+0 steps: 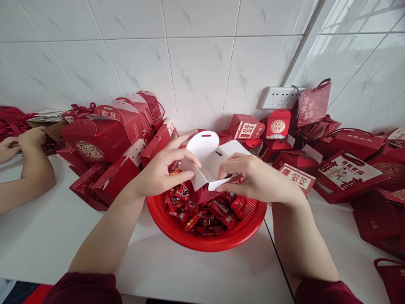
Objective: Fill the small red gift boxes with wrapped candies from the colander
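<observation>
An unfolded gift box (207,158), white inside with rounded slotted flaps standing up, is held above a red plastic basket (205,245). My left hand (169,162) pinches the box's left wall between thumb and fingers. On the other side, my right hand (243,173) has its fingers curled over the right and front edge of the box. Small red-wrapped packets (209,215) fill the basket beneath the box. The inside of the box shows white card, and part of it is hidden behind my right fingers.
Red gift boxes (104,135) are stacked at the left, and more red boxes (348,169) stand at the right. A power strip (280,98) is on the tiled wall. Another person's hands (28,141) are at the far left.
</observation>
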{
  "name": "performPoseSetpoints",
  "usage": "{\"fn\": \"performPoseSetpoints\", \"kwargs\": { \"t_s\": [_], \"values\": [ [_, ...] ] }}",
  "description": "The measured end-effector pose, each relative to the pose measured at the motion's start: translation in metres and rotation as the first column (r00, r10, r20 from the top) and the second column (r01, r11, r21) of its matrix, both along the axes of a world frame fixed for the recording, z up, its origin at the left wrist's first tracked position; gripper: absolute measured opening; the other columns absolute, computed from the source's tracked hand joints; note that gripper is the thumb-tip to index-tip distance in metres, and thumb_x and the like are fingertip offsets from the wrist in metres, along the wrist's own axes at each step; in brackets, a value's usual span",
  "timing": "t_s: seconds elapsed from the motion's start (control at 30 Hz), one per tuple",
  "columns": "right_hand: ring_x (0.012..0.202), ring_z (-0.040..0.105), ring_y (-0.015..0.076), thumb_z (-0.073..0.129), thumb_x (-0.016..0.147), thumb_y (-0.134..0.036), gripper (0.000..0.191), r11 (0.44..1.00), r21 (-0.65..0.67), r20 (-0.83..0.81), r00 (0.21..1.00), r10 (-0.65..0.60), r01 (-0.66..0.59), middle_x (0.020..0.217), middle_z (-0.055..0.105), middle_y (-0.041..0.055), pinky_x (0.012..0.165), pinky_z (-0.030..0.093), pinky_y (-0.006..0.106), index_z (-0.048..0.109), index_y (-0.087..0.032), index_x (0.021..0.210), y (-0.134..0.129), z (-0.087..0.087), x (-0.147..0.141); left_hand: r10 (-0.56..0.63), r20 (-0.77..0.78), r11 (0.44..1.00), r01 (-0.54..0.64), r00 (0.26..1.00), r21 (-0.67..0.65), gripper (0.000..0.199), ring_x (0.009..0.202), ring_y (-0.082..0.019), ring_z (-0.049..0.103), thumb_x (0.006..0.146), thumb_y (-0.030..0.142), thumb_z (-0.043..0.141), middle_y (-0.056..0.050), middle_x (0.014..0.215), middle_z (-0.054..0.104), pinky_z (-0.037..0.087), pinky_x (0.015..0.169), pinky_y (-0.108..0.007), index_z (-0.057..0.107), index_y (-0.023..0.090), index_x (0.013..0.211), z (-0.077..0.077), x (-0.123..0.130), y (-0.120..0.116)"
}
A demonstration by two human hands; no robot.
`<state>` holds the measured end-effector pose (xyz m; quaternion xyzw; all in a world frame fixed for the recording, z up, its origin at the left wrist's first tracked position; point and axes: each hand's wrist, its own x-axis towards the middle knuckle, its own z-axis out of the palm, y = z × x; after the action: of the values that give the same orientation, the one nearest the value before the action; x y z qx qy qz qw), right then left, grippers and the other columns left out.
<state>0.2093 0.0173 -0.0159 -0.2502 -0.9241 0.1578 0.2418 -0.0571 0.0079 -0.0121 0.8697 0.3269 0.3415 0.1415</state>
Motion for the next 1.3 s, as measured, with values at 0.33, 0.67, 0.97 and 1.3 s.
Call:
{"fn": "performPoseSetpoints", "kwargs": {
  "t_s": [0.33, 0.67, 0.97, 1.3],
  "values": [
    [0.07, 0.055, 0.0151, 0.065, 0.093, -0.027, 0.012, 0.988, 0.112, -0.005, 0.995, -0.103, 0.103, 0.074, 0.065, 0.0012, 0.065, 0.037, 0.027, 0.066, -0.018, 0.086, -0.004, -0.008, -0.016, 0.113, -0.09, 0.917, -0.069, 0.99, 0.393, 0.009, 0.105, -0.018, 0.07, 0.091, 0.018, 0.064, 0.003, 0.09, 0.076, 0.027, 0.124, -0.051, 0.067, 0.024, 0.086, -0.006, 0.023, -0.02],
    [0.057, 0.044, 0.0143, 0.048, 0.097, -0.02, 0.027, 0.956, 0.294, 0.066, 0.998, -0.01, -0.01, 0.06, 0.052, -0.0002, 0.059, 0.033, 0.03, 0.06, -0.017, 0.074, -0.006, -0.007, -0.018, 0.167, -0.219, 0.909, -0.064, 0.962, 0.411, 0.011, 0.098, -0.018, 0.069, 0.093, 0.022, 0.061, 0.002, 0.086, 0.073, 0.03, 0.121, -0.05, 0.063, 0.022, 0.082, -0.004, 0.017, -0.02],
    [0.1, 0.062, 0.0284, 0.055, 0.096, -0.027, 0.023, 0.773, 0.414, -0.238, 0.877, -0.417, 0.48, 0.122, 0.061, 0.0168, 0.074, 0.052, 0.039, 0.058, -0.015, 0.116, 0.004, -0.013, -0.024, 0.139, -0.342, 0.768, 0.117, 0.929, 0.63, 0.022, 0.108, -0.018, 0.068, 0.09, 0.005, 0.056, 0.002, 0.088, 0.076, 0.042, 0.114, -0.046, 0.068, 0.023, 0.084, -0.011, 0.019, -0.014],
    [0.083, 0.071, 0.0213, 0.048, 0.101, -0.021, 0.027, 0.748, 0.376, -0.342, 0.832, -0.436, 0.546, 0.098, 0.077, 0.0073, 0.07, 0.051, 0.033, 0.07, -0.019, 0.115, 0.011, -0.02, -0.01, 0.239, -0.387, 0.566, 0.196, 0.891, 0.801, 0.024, 0.101, -0.017, 0.07, 0.09, 0.002, 0.057, -0.001, 0.091, 0.076, 0.052, 0.106, -0.04, 0.07, 0.021, 0.084, -0.016, 0.031, -0.016]
  ]
}}
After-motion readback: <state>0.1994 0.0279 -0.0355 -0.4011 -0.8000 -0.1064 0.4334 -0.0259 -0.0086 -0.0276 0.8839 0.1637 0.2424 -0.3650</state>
